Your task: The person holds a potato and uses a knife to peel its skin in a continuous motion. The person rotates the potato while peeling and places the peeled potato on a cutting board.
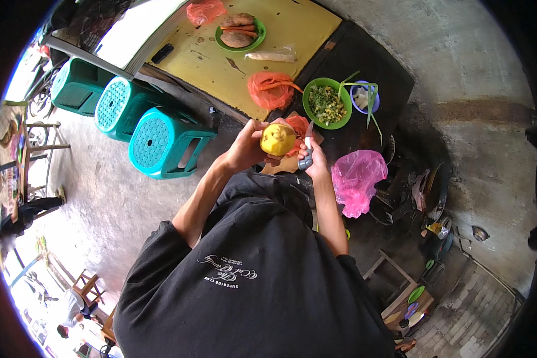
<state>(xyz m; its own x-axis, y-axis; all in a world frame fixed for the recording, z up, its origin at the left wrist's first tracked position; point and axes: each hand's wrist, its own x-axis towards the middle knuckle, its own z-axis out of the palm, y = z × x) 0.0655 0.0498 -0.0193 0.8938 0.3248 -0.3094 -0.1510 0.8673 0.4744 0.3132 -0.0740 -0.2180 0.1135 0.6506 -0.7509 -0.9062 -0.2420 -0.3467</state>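
Observation:
A round yellow peeled fruit or vegetable, perhaps a potato point(277, 139), rests in my left hand point(246, 145), with dark spots on its upper side. My right hand point(314, 159) grips a knife point(306, 153) by its grey handle, the blade pointing up and away from me, just right of the yellow piece. Beyond them, a green bowl point(311, 112) holds chopped greens with yellow bits. Beside it is a small blue-violet bowl point(363, 111) of white pieces, with spring onion stalks point(371, 85) across its rim. A red plastic bag point(270, 91) lies on the yellow tabletop with a carrot against it.
On the yellow table point(197, 40) sit a green plate point(260, 39) of sweet potatoes and carrots and a clear packet point(273, 56). Teal plastic stools point(150, 143) stand at left. A pink plastic bag point(358, 179) hangs or lies at right. Other people point(74, 308) are at the far left.

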